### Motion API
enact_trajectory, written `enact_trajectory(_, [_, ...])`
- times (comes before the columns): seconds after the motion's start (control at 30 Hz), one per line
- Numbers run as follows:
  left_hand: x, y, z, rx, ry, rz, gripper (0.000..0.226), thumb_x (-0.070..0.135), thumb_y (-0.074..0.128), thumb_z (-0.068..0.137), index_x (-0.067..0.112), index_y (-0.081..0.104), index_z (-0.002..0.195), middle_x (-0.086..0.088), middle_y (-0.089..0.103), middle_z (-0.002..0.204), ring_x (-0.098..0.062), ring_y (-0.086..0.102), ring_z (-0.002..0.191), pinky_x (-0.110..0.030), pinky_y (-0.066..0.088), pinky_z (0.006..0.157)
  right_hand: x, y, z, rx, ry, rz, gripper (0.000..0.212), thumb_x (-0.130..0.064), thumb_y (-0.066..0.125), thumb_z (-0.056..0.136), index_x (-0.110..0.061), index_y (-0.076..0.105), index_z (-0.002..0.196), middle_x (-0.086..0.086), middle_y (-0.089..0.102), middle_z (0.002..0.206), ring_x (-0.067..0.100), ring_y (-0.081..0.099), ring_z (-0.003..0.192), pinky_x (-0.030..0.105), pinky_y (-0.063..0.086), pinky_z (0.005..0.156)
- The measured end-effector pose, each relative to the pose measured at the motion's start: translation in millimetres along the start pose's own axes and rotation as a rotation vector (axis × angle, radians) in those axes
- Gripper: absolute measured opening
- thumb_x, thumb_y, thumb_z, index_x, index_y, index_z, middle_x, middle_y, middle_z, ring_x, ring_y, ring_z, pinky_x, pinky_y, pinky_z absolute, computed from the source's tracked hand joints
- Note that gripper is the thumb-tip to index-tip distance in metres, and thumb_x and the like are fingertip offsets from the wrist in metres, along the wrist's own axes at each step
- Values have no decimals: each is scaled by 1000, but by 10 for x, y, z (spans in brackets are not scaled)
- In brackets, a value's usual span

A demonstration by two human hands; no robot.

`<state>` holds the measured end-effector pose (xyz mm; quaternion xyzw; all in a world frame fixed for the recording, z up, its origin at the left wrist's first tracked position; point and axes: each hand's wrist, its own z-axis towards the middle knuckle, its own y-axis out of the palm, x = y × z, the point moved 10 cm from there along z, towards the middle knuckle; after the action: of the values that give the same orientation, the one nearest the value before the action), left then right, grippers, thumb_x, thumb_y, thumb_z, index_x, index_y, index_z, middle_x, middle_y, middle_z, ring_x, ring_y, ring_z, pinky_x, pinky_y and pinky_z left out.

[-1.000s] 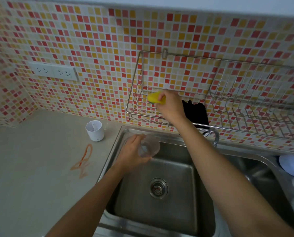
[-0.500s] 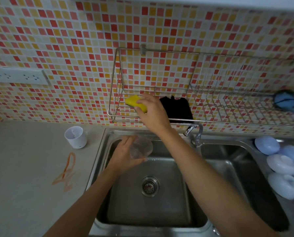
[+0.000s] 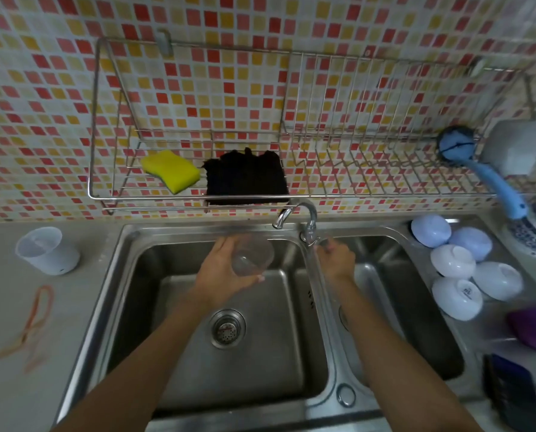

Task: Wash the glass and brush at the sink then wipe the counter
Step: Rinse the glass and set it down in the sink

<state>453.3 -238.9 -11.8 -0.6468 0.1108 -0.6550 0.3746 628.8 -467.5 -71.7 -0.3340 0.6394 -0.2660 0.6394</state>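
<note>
We hold the glass [image 3: 251, 256] in our left hand [image 3: 226, 272], fingers curled round its side, over the back of the left sink [image 3: 198, 363] basin. The glass is clear and tilted, its mouth turned toward the tap [image 3: 298, 218], and it sits just below and left of the spout.

Our right hand [image 3: 337, 258] is at the tap's base, just right of it, over the edge of the right basin. Its fingers are bent in toward the valve, but we cannot tell whether they grip it or only touch it.

The brush [image 3: 482, 169], blue with a dark round head, lies up right of the tap: its head rests in the right end of the wire rack [image 3: 338, 194] and its handle slants down past the rack's edge.

In the rack, up left of the tap, a yellow sponge [image 3: 170, 171] lies beside a black cloth [image 3: 246, 177], the two almost touching.

Far left of the tap, on the counter [image 3: 4, 307], a white cup [image 3: 47, 251] stands upright, and an orange smear [image 3: 33, 322] marks the surface nearer us.

Right of the tap, beside the right basin, pale bowls [image 3: 457, 266] lie overturned in a cluster, touching one another. Nearer us from them are a purple thing [image 3: 535, 325] and a dark thing [image 3: 510, 394], both too blurred to name.
</note>
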Motion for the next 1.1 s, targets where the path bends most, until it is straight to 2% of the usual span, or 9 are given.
enact_trajectory(0.1, [43,151,101,-1,5,8,84,40,90,58,22,49,130,9,53,119,-4,49,108,-16,35,96,-61,167,243,-47,-32,-50,31,-30,56,94,-4,70,100,18,71,96,33,66,94,34,50,82])
enact_trajectory(0.23, [72,264,199,-4,21,44,86,40,90,58,20,49,131,6,54,123,-4,48,109,-16,35,96,-61,229,379,-31,-78,-33,22,-16,53,96,-7,73,99,17,71,94,29,65,88,23,40,72])
enact_trajectory(0.3, [83,308,231,-9,14,56,88,39,90,59,19,48,133,5,53,125,-4,47,109,-16,34,97,-52,293,420,-47,-101,-47,23,-16,52,96,-6,73,95,16,71,90,29,66,86,27,47,76])
enact_trajectory(0.4, [105,376,271,-12,-5,66,90,38,90,59,21,46,135,7,51,125,-2,44,110,-16,32,98,-56,407,459,-82,-125,-58,25,-21,53,96,-5,72,92,16,70,84,31,67,82,40,55,80])
enact_trajectory(0.47, [116,416,284,-6,-11,68,90,37,90,59,21,46,135,11,48,123,0,42,109,-10,28,96,-84,461,457,-98,-150,-83,25,-20,52,96,-5,71,92,16,70,84,30,67,81,41,56,80])
enact_trajectory(0.57, [125,462,301,-4,-11,67,89,36,90,59,19,47,134,6,52,127,1,42,110,-4,24,95,-97,554,451,-135,-158,-116,22,-13,51,96,-5,71,95,16,69,86,28,67,80,38,56,80])
enact_trajectory(0.7, [151,463,323,0,-24,60,87,36,89,60,20,47,134,6,51,126,-2,44,111,-8,27,95,-93,625,452,-132,-157,-148,19,-13,53,96,-6,71,96,13,70,83,22,68,74,30,57,74])
enact_trajectory(0.93, [137,501,325,-7,-40,43,84,41,88,60,21,47,131,11,49,120,-5,48,109,-18,37,95,-129,652,429,-135,-184,-166,17,-11,54,95,-5,71,96,13,71,86,23,69,76,34,59,76])
enact_trajectory(1.1, [173,547,360,-11,-19,47,84,39,88,60,21,47,131,7,51,123,-10,51,111,-25,42,99,-109,665,431,-140,-181,-175,16,-10,55,95,-5,70,96,14,70,86,22,68,76,33,58,77])
